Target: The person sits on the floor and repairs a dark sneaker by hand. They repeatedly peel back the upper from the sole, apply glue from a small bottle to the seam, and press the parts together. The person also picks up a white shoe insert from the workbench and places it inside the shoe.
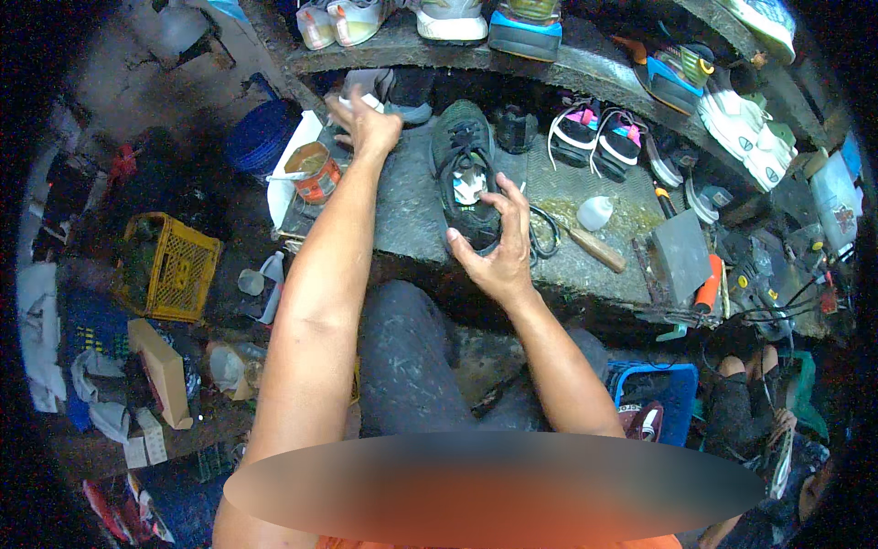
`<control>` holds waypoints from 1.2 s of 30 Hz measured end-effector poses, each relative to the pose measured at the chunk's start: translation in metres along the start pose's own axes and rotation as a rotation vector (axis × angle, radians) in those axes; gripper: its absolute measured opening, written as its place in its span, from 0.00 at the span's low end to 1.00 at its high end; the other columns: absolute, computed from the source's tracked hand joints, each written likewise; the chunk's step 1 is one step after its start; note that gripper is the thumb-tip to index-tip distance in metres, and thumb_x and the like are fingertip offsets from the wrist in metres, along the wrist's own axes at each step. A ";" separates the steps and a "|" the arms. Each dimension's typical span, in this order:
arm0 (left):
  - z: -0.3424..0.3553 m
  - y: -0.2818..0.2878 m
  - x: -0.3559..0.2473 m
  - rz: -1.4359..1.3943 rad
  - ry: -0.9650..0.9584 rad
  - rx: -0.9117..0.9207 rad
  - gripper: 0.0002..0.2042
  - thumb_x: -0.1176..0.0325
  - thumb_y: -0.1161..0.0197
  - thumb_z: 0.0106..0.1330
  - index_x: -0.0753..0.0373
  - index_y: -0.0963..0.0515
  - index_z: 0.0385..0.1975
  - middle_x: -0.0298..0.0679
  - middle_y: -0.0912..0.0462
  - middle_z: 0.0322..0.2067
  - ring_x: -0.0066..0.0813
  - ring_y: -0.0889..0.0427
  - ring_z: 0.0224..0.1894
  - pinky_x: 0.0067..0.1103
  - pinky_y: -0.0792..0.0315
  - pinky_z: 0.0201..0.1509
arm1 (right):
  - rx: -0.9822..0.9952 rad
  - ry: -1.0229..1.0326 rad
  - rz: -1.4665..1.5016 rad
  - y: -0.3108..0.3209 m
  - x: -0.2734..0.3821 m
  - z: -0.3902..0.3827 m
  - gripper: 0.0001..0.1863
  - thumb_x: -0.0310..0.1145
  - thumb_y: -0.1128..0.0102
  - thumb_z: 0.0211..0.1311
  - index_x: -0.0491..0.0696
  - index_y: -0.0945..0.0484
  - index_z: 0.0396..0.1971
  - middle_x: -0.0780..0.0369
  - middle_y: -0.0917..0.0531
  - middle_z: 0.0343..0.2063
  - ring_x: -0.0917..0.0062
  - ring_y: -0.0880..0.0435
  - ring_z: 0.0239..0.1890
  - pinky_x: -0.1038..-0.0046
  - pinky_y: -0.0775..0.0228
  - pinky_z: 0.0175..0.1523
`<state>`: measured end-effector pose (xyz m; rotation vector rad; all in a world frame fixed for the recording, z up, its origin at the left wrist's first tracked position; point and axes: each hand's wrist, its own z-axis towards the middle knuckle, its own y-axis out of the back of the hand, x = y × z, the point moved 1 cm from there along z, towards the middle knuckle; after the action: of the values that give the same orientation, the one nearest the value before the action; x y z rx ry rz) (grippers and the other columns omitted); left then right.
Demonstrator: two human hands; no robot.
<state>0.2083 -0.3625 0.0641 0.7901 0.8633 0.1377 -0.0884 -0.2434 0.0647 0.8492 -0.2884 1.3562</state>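
Note:
A dark sneaker (464, 137) with black laces lies on the grey workbench, its toe pointing away from me and a white and green patch showing inside its opening. My right hand (506, 240) grips it at the heel end, thumb on the left and fingers on the right. Farther left, my left hand (370, 130) reaches over the bench beside a pair of grey shoes (395, 95). Something white (369, 103) shows at its blurred fingers; whether they hold it is unclear. Below that hand stands an orange-red tin (315, 174) with a brownish rim.
Pink-and-black shoes (596, 135), a white plastic bottle (595, 213) and a wooden-handled tool (596, 250) lie to the right. More shoes line the shelf (393, 53) above. A yellow crate (174, 267) stands at left; another person's hand (784, 421) shows at lower right.

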 end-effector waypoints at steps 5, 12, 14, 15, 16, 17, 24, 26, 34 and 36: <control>0.031 -0.016 0.004 -0.240 0.411 -0.062 0.46 0.46 0.31 0.59 0.54 0.45 0.75 0.70 0.46 0.72 0.71 0.51 0.77 0.52 0.57 0.79 | 0.005 0.003 -0.015 0.000 0.001 0.000 0.35 0.34 0.20 0.49 0.47 0.29 0.57 0.45 0.33 0.67 0.47 0.32 0.70 0.52 0.35 0.71; 0.015 -0.042 -0.038 0.009 0.302 0.138 0.40 0.52 0.26 0.55 0.52 0.35 0.69 0.59 0.37 0.66 0.61 0.30 0.66 0.46 0.37 0.70 | -0.022 -0.024 -0.006 -0.003 0.005 0.001 0.34 0.34 0.21 0.47 0.46 0.27 0.55 0.44 0.31 0.66 0.49 0.31 0.69 0.51 0.42 0.74; 0.009 -0.049 -0.040 -0.043 0.233 0.026 0.39 0.61 0.21 0.51 0.55 0.32 0.65 0.58 0.36 0.62 0.64 0.29 0.63 0.47 0.31 0.66 | -0.013 -0.022 -0.017 -0.002 0.004 0.000 0.34 0.34 0.21 0.47 0.46 0.27 0.55 0.44 0.30 0.66 0.49 0.31 0.70 0.51 0.42 0.74; 0.010 -0.050 -0.039 -0.173 0.259 -0.088 0.39 0.62 0.20 0.50 0.56 0.32 0.64 0.58 0.35 0.61 0.64 0.28 0.61 0.47 0.30 0.66 | -0.017 -0.025 -0.015 -0.001 0.003 0.000 0.34 0.34 0.20 0.47 0.46 0.27 0.55 0.45 0.30 0.66 0.49 0.31 0.70 0.51 0.42 0.74; 0.013 -0.050 -0.034 -0.306 0.291 -0.155 0.39 0.64 0.19 0.48 0.56 0.31 0.62 0.58 0.34 0.60 0.64 0.28 0.60 0.47 0.30 0.65 | -0.021 -0.033 -0.011 -0.001 0.003 0.000 0.34 0.34 0.20 0.47 0.46 0.27 0.55 0.45 0.30 0.66 0.49 0.31 0.70 0.51 0.42 0.74; 0.017 -0.048 -0.030 -0.437 0.318 -0.222 0.39 0.65 0.18 0.47 0.57 0.31 0.61 0.58 0.34 0.58 0.64 0.27 0.59 0.47 0.30 0.65 | -0.035 -0.039 0.001 0.000 0.002 0.000 0.34 0.34 0.20 0.47 0.46 0.27 0.55 0.45 0.30 0.66 0.49 0.31 0.69 0.51 0.42 0.74; 0.025 -0.053 -0.043 -0.755 0.023 -0.079 0.41 0.62 0.17 0.41 0.63 0.31 0.58 0.59 0.27 0.55 0.57 0.27 0.59 0.42 0.30 0.65 | -0.024 -0.035 -0.029 -0.003 0.002 0.000 0.34 0.35 0.20 0.47 0.46 0.27 0.55 0.45 0.30 0.66 0.49 0.32 0.70 0.51 0.42 0.74; 0.018 -0.057 -0.057 -0.702 0.010 -0.047 0.44 0.64 0.17 0.41 0.62 0.31 0.63 0.58 0.24 0.56 0.59 0.28 0.62 0.42 0.31 0.67 | -0.032 -0.043 -0.020 -0.003 0.002 0.000 0.34 0.35 0.20 0.47 0.46 0.27 0.55 0.45 0.30 0.66 0.49 0.32 0.70 0.51 0.42 0.74; 0.040 -0.074 -0.049 -0.688 0.368 0.040 0.18 0.71 0.35 0.59 0.71 0.20 0.49 0.51 0.14 0.47 0.44 0.14 0.48 0.34 0.23 0.52 | -0.022 -0.037 -0.042 0.000 0.002 0.000 0.37 0.35 0.19 0.47 0.48 0.28 0.58 0.45 0.32 0.67 0.48 0.31 0.69 0.51 0.37 0.72; 0.051 -0.096 -0.042 -0.714 0.417 0.073 0.18 0.72 0.37 0.60 0.71 0.21 0.50 0.49 0.15 0.46 0.42 0.14 0.47 0.35 0.22 0.50 | -0.023 -0.041 -0.049 -0.001 0.001 0.000 0.37 0.35 0.19 0.47 0.48 0.28 0.59 0.45 0.32 0.67 0.48 0.31 0.69 0.51 0.37 0.72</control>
<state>0.1992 -0.4769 0.0458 0.4842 1.5055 -0.3756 -0.0869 -0.2423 0.0650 0.8603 -0.3122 1.2891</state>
